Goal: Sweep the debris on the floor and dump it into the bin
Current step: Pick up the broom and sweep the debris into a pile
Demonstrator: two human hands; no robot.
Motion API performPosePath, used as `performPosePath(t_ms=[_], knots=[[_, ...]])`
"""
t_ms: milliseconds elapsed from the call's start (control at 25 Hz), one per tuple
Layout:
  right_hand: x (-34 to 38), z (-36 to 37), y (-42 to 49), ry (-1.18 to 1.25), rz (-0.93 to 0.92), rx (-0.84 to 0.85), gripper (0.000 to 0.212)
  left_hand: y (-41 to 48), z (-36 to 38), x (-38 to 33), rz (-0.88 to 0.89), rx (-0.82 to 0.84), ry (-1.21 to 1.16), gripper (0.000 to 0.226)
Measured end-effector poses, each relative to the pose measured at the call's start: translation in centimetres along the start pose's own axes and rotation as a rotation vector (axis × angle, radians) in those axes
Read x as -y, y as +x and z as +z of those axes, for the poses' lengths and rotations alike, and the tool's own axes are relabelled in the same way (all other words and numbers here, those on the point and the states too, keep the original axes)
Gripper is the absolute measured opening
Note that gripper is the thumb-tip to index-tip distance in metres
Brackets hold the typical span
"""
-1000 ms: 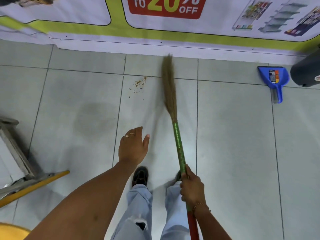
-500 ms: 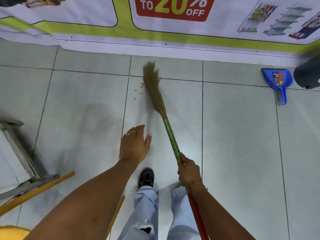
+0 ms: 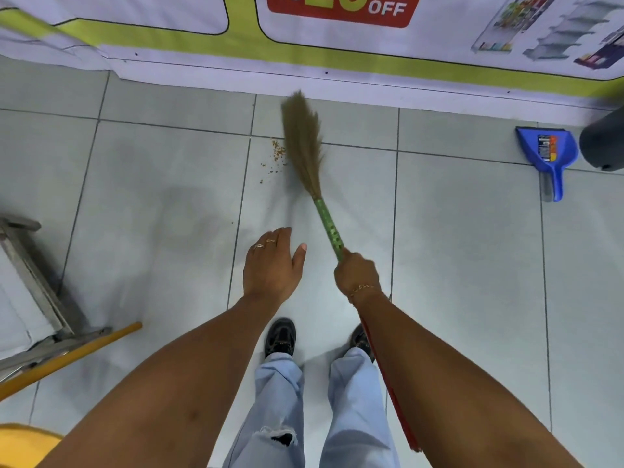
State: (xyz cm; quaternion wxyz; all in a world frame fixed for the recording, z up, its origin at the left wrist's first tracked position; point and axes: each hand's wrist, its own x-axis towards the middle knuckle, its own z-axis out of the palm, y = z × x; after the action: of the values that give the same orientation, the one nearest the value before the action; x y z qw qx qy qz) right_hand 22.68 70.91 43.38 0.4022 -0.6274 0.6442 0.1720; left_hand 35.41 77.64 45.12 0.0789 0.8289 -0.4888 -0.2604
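Sweeping in hand: right hand (image 3: 357, 273) clenched around green-and-red-handled grass broom (image 3: 304, 143), left hand (image 3: 273, 265) released and spread, brown crumb debris (image 3: 275, 157) touching bristles near floor's far edge; next, judged, brushing rightward toward blue plastic dustpan (image 3: 547, 153) beside dark bin (image 3: 604, 143).

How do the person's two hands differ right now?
The right hand is closed around the broom handle; the left hand is open and holds nothing. The left hand wears rings; the right wrist wears a bracelet. Both are held out over the tiled floor.
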Motion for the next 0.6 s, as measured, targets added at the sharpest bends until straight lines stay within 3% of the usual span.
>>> performPosePath(t_ms=[120,400,520,600], knots=[[-2.0,2.4,-2.2,0.022,-0.018,0.084,0.043,-0.3,0.2,-0.1,0.004,-0.007,0.004,0.044],[-9.6,4.0,-8.9,-0.001,-0.196,-0.044,0.050,-2.0,0.3,-0.7,-0.035,-0.161,0.002,0.058],[-10.7,6.2,-10.3,-0.140,-0.383,-0.055,0.051,-2.2,0.5,-2.0,-0.014,-0.157,0.004,0.060],[-10.8,7.9,-10.0,-0.305,-0.465,-0.019,0.069,-2.3,0.8,-2.6,-0.019,-0.138,0.019,0.061]])
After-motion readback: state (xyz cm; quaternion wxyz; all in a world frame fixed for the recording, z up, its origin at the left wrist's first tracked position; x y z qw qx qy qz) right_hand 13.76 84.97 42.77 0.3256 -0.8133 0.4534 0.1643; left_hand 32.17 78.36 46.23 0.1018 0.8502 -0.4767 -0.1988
